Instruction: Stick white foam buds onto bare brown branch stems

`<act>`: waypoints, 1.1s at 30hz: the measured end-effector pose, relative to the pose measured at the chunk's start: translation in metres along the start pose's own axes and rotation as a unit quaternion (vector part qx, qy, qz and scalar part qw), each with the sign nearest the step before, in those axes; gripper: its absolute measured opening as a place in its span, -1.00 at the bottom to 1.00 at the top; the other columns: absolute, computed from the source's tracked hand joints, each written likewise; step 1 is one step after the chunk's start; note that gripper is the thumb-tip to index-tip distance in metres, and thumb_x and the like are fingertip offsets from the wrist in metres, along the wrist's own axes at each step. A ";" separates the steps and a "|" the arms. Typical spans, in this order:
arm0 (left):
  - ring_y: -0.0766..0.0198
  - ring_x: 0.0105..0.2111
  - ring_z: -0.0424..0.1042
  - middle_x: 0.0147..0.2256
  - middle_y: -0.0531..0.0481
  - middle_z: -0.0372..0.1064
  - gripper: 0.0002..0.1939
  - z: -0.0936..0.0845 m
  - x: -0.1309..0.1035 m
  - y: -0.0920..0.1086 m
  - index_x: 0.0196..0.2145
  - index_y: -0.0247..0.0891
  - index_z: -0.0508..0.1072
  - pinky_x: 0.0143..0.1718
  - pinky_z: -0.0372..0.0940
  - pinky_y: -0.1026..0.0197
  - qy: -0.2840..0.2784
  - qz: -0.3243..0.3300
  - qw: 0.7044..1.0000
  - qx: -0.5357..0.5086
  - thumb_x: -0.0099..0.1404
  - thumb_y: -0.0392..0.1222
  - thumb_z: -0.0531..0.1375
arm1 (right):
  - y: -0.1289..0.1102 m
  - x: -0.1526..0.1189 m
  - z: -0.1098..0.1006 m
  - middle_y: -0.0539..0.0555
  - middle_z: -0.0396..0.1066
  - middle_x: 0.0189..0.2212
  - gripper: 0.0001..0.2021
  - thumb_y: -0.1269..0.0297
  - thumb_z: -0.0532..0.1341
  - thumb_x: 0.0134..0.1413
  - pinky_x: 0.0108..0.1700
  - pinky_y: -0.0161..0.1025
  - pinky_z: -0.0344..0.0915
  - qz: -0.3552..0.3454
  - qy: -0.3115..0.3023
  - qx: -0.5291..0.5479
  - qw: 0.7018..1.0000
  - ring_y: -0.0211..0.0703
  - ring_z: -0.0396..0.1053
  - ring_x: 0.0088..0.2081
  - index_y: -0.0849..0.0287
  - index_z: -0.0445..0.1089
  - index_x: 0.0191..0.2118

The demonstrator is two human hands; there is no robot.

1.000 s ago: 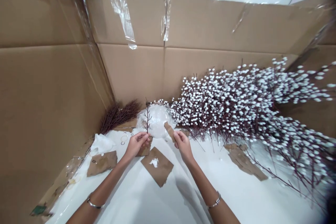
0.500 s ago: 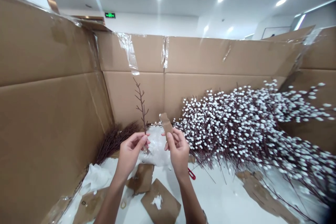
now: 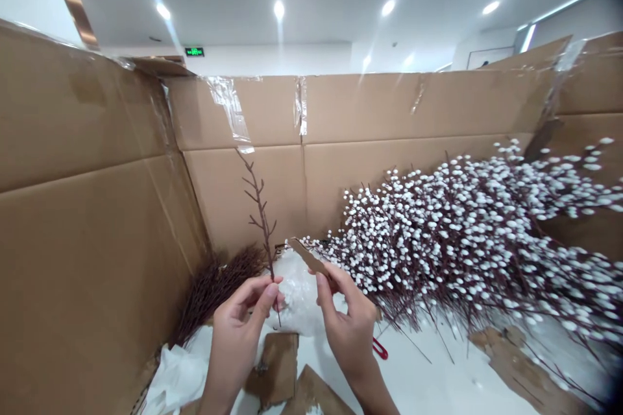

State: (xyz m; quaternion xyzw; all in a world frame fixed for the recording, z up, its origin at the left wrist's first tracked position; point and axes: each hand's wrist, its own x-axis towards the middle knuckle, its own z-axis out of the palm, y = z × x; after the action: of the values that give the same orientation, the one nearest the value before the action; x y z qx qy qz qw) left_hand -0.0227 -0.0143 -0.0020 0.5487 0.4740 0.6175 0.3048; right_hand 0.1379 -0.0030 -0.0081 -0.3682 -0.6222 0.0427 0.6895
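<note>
Visitor: The cardboard strip (image 3: 307, 257), nearly upright half a second ago, now slants across the center of the frame in the right hand (image 3: 348, 318).

Bystander: How far along is the work?

Visitor: White-budded branches (image 3: 452, 227), seemingly done, crowd the right of the frame. Bare are the twig (image 3: 263, 220), rising just left of center, and, as far as I can see, the dark bundle (image 3: 209, 295) at lower left. How much is left I can't count from here.

Bystander: And the hands?

Visitor: Both half-curled. The left hand (image 3: 239, 327) pinches the twig near its lower end; the right's thumb and fingers grip the strip's lower end. Twig and strip appear apart.
</note>
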 end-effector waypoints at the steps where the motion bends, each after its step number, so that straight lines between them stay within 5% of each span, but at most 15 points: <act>1: 0.16 -0.47 0.45 -0.48 -0.05 0.49 -0.64 -0.001 0.000 0.000 -0.27 -0.19 0.59 -0.44 0.40 0.19 0.002 0.001 1.000 -0.003 0.15 0.14 0.29 | 0.000 0.000 -0.001 0.07 0.56 -0.26 -0.80 0.39 0.17 0.23 -0.35 -0.27 0.43 0.006 0.002 0.003 1.000 -0.22 0.47 -0.42 0.08 0.45 -0.07; 5: 0.21 -0.47 0.45 -0.47 -0.05 0.49 -0.65 -0.002 0.001 0.006 -0.25 -0.26 0.58 -0.41 0.41 0.24 -0.005 -0.007 1.000 0.000 0.18 0.09 0.29 | -0.004 0.003 -0.003 0.04 0.49 -0.40 -0.84 0.25 0.20 0.23 -0.50 -0.31 0.36 0.174 -0.044 0.132 0.975 -0.29 0.36 -0.56 0.11 0.44 -0.11; 11: 0.29 -0.46 0.45 -0.48 -0.04 0.49 -0.64 -0.002 -0.001 0.011 -0.24 -0.32 0.57 -0.39 0.40 0.34 -0.008 -0.013 1.000 -0.001 0.19 0.06 0.30 | -0.006 0.014 -0.004 -0.10 0.34 -0.53 -0.75 0.14 0.35 0.06 -0.76 -0.50 0.14 0.420 -0.066 0.455 0.783 -0.46 0.18 -0.71 0.17 0.41 -0.21; 18: 0.29 -0.45 0.47 -0.45 -0.04 0.52 -0.64 -0.001 0.003 0.003 -0.22 -0.31 0.58 -0.39 0.40 0.35 -0.016 -0.019 1.000 -0.005 0.18 0.05 0.32 | 0.005 0.024 -0.008 -0.04 0.38 -0.46 -0.80 0.34 0.42 -0.04 -0.78 -0.66 0.02 0.498 -0.087 0.602 0.618 -0.60 0.02 -0.68 0.30 0.44 -0.32; 22: 0.30 -0.46 0.46 -0.47 -0.03 0.51 -0.64 0.000 0.003 0.004 -0.23 -0.31 0.58 -0.39 0.39 0.37 -0.018 -0.016 1.000 -0.001 0.18 0.05 0.31 | 0.008 0.023 -0.008 -0.03 0.35 -0.48 -0.89 0.38 0.34 0.08 -0.74 -0.70 -0.03 0.491 -0.122 0.648 0.569 -0.63 -0.04 -0.69 0.33 0.44 -0.31; 24: 0.30 -0.46 0.47 -0.47 -0.03 0.51 -0.64 0.001 0.002 0.005 -0.23 -0.30 0.58 -0.39 0.39 0.38 -0.018 -0.016 1.000 0.002 0.18 0.06 0.31 | 0.008 0.020 -0.005 -0.06 0.35 -0.50 -0.86 0.36 0.36 0.06 -0.73 -0.68 -0.03 0.487 -0.130 0.645 0.575 -0.63 -0.07 -0.70 0.31 0.44 -0.32; 26: 0.30 -0.45 0.47 -0.47 -0.03 0.51 -0.63 0.001 0.002 0.005 -0.23 -0.30 0.58 -0.39 0.38 0.38 -0.021 -0.016 1.000 0.005 0.18 0.07 0.31 | 0.005 0.017 -0.002 -0.07 0.35 -0.52 -0.81 0.28 0.39 0.03 -0.71 -0.63 0.02 0.475 -0.117 0.619 0.614 -0.61 -0.02 -0.70 0.27 0.43 -0.30; 29: 0.31 -0.47 0.46 -0.48 -0.02 0.51 -0.63 0.001 0.002 0.005 -0.24 -0.30 0.58 -0.40 0.37 0.38 -0.028 -0.018 0.999 0.008 0.19 0.07 0.30 | -0.002 0.011 0.002 -0.08 0.35 -0.52 -0.79 0.17 0.34 0.09 -0.58 -0.53 0.18 0.408 -0.068 0.517 0.750 -0.49 0.18 -0.61 0.19 0.42 -0.27; 31: 0.31 -0.47 0.46 -0.48 -0.02 0.50 -0.64 0.001 0.002 0.006 -0.24 -0.30 0.58 -0.40 0.37 0.38 -0.031 -0.019 0.999 0.008 0.20 0.07 0.30 | -0.006 0.007 0.001 -0.06 0.36 -0.49 -0.86 0.19 0.28 0.18 -0.46 -0.47 0.25 0.321 -0.038 0.388 0.863 -0.42 0.26 -0.51 0.15 0.43 -0.25; 33: 0.31 -0.46 0.46 -0.48 -0.03 0.50 -0.64 0.002 0.002 0.007 -0.25 -0.30 0.58 -0.40 0.37 0.37 -0.033 -0.022 0.999 0.009 0.20 0.07 0.29 | -0.008 0.005 -0.001 -0.03 0.39 -0.41 -0.92 0.27 0.23 0.23 -0.36 -0.41 0.29 0.215 -0.019 0.242 0.946 -0.36 0.31 -0.41 0.12 0.45 -0.23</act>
State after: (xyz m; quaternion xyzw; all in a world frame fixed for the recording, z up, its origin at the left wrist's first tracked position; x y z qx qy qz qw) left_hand -0.0203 -0.0151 0.0052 0.5607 0.4813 0.5882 0.3287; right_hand 0.1369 -0.0061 0.0006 -0.3142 -0.5125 0.3459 0.7204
